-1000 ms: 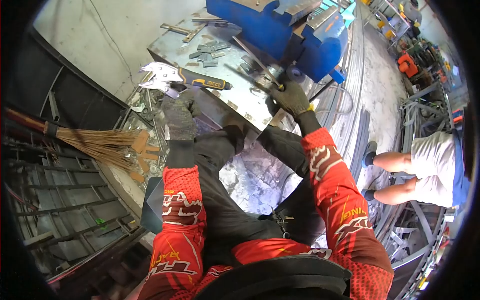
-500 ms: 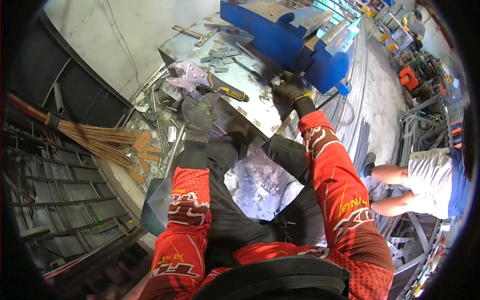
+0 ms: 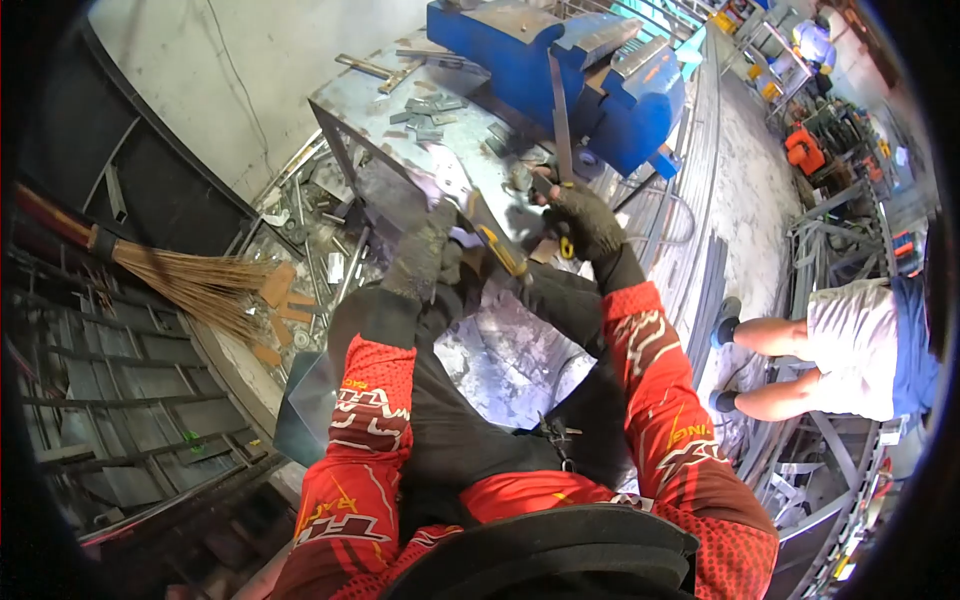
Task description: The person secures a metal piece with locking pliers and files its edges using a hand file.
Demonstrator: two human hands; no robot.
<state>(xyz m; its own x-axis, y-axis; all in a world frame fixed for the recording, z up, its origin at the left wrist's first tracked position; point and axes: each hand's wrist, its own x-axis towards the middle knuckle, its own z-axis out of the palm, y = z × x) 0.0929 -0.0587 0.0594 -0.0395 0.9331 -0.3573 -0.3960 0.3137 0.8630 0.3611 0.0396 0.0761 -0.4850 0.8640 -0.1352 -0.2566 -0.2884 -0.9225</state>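
Observation:
My left hand [image 3: 425,255], in a grey work glove, is closed around locking pliers [image 3: 502,250] with a black-and-yellow handle, low over my knees. The glove and shadow hide most of the pliers' head. My right hand [image 3: 590,218], also gloved, is closed just beyond my other knee. A long flat metal bar [image 3: 560,115] rises out of its fist, against the blue bench vise [image 3: 500,45]. A small dark piece near the right fingertips is too blurred to name. Both hands are at the near edge of the metal-topped workbench [image 3: 385,115].
Several small metal plates [image 3: 430,112] lie on the bench. Metal scraps cover the floor at left, beside a straw broom [image 3: 190,280]. Long metal bars [image 3: 690,150] run along the right. A person in light shorts [image 3: 850,340] stands at right; another person [image 3: 815,45] is farther back.
My left hand has lowered the pliers toward my knees and turned them. My right hand has drawn back from the vise, and the flat bar now stands up from it.

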